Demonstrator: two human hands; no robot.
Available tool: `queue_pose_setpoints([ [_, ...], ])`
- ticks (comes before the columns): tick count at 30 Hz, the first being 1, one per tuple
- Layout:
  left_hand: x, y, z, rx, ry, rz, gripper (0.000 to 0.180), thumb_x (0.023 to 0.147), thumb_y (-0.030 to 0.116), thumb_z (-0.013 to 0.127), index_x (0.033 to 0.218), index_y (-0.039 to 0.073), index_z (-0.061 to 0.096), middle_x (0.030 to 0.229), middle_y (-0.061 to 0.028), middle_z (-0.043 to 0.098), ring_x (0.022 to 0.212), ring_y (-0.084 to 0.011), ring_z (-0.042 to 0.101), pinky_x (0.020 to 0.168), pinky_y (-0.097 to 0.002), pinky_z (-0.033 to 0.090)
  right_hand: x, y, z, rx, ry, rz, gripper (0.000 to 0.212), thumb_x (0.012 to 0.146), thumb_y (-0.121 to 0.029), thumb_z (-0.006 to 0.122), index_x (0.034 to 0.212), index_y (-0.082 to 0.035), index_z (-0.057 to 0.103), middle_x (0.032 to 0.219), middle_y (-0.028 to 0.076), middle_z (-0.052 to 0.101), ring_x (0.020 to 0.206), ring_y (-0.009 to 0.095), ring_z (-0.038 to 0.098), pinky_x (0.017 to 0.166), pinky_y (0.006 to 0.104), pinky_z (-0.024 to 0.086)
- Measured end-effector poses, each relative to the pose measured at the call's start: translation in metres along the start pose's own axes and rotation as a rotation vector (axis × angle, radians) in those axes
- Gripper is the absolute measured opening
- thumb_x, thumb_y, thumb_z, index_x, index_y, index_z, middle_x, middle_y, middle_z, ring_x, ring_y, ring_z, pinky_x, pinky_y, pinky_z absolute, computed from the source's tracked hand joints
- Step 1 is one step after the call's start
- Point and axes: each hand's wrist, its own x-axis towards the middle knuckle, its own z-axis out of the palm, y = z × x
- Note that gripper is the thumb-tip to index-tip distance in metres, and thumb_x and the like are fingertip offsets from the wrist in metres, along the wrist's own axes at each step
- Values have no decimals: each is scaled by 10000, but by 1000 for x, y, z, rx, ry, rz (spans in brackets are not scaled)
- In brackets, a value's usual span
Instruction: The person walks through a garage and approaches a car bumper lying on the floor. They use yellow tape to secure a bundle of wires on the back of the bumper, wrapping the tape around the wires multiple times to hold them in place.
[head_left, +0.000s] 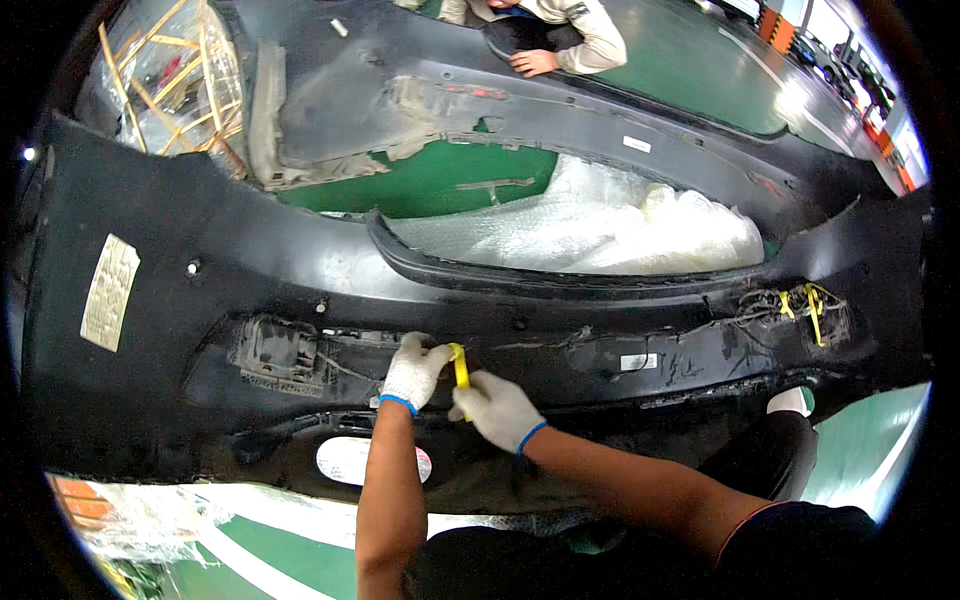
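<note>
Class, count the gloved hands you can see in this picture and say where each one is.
2. The left hand and the right hand meet at the yellow strip on the black bumper. The co-worker's hand at the top is bare; others may be hidden.

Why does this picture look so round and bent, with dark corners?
Head view: a fisheye lens bows the black bumper toward the rim and blackens the corners; bright glare at the upper right; the gloved left hand and right hand at centre look sharp.

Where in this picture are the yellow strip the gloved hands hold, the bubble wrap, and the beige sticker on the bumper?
yellow strip [459, 364], head view, its middle between the gloves.
bubble wrap [600, 225], head view, its middle.
beige sticker [110, 291], head view, its centre.
</note>
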Motion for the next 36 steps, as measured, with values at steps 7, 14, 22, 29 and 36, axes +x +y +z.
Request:
queue_pose_setpoints([
  [7,-17,30,-12,-397,-144,-135,342,961,269,705,1134,-27,716,860,-33,673,728,-103,579,646,-260,468,6,48,14,133,44,29,411,1024,-367,627,1207,-2,673,974,104,712,909,192,653,862,341,499],
  [14,-38,31,-24,-187,-281,-27,388,923,304,780,1168,16,696,886,-15,660,731,-79,559,636,-256,452,57,76,19,347,231,-319,347,944,-224,734,1239,-46,696,1216,118,679,1082,255,657,979,382,510],
  [22,-33,22,-14,74,-337,85,549,886,345,790,1269,-23,652,1087,-181,725,1004,-243,673,903,-362,520,57,66,16,616,154,-201,497,878,-50,772,1350,-36,619,1247,71,686,1110,154,643,993,309,511],
  [29,-25,26,-7,159,-431,54,656,910,418,761,1369,-22,602,1198,-225,712,1119,-296,674,990,-391,501,60,71,15,668,152,-123,396,889,-35,741,1275,-43,648,1184,60,710,1090,158,651,967,311,521],
  [36,-28,1,8,-42,-252,98,595,854,195,843,1360,-14,610,1190,-116,700,1133,-206,641,1011,-352,499,58,64,-1,127,-60,255,232,960,-254,682,975,-23,701,871,105,739,777,203,695,712,384,562],
])
